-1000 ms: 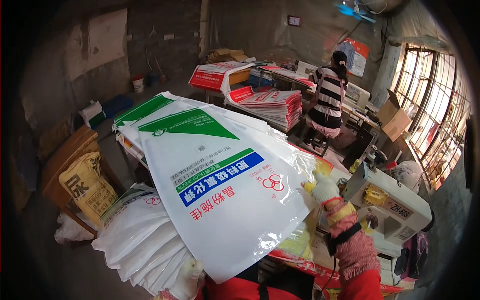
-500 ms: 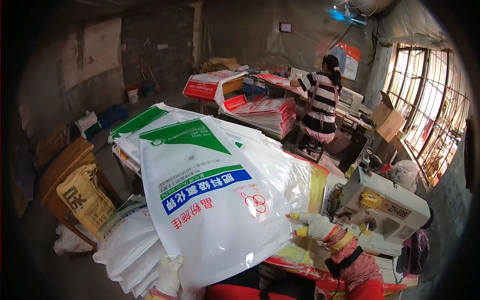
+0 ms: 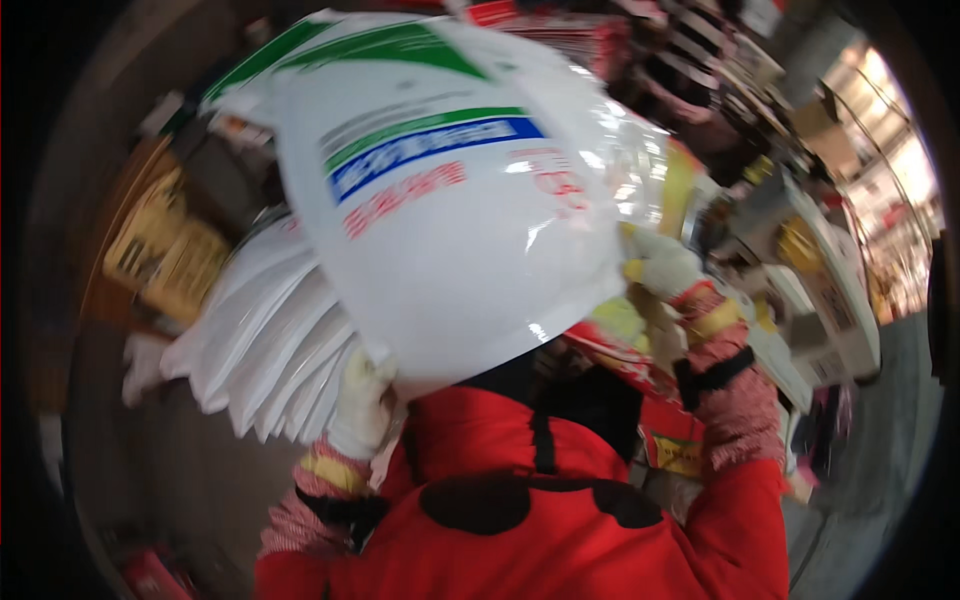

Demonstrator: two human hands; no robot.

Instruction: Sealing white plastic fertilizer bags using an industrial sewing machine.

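A large white plastic sack [image 3: 460,260] with a green corner, a blue band and red print lies spread out in front of me, over other white sacks. My left hand [image 3: 362,402], in a white glove, is closed on its near left corner. Beside that hand, a fan of folded white sacks [image 3: 265,330] hangs down. At the sack's right edge is my right hand [image 3: 665,265], gloved with yellow fingertips. Its thumb and forefinger look apart, the tips at the edge; motion blur softens them.
A pale sewing machine [image 3: 815,270] stands to the right of my right hand. On the left, a yellow sack [image 3: 165,245] rests against a brown wooden piece of furniture. A person in a striped top [image 3: 685,60] is at the far right, near a barred window [image 3: 880,120].
The view has tipped down toward my red-clothed body, so the sack and both hands appear higher. Both hands stay at the same parts of the sack.
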